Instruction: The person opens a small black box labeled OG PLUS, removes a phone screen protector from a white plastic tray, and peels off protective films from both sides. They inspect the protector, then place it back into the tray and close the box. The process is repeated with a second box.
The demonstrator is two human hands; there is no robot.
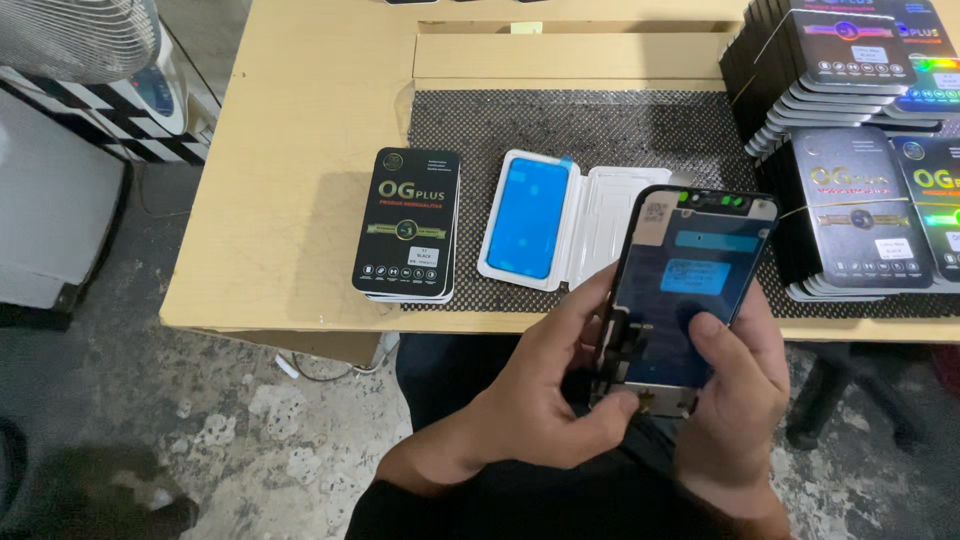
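**Both hands on the screen panel, back side up**

You hold the dark rectangular phone screen panel (690, 290) out in front of you, past the near edge of the pale wooden tabletop (300, 150), its back turned up at you so the blue stickers and the flex cables at its lower end are in plain sight. Your left hand (545, 395) is closed around the lower left side, thumb pressed across the bottom by the connector; your right hand (735, 400) is wrapped round the right edge, thumb lying on the back face. That two-sided hold keeps the thin panel steady and tilted toward your eyes.

On the black mesh mat (600, 130) just beyond, the white plastic tray (585, 225) lies hinged open, its blue-filmed half facing up, near enough to reach. Left of it a short stack of black printed boxes (405, 225) rests on the tabletop, and taller stacks of the same boxes (850, 150) are banked at the right, well clear of your hands.
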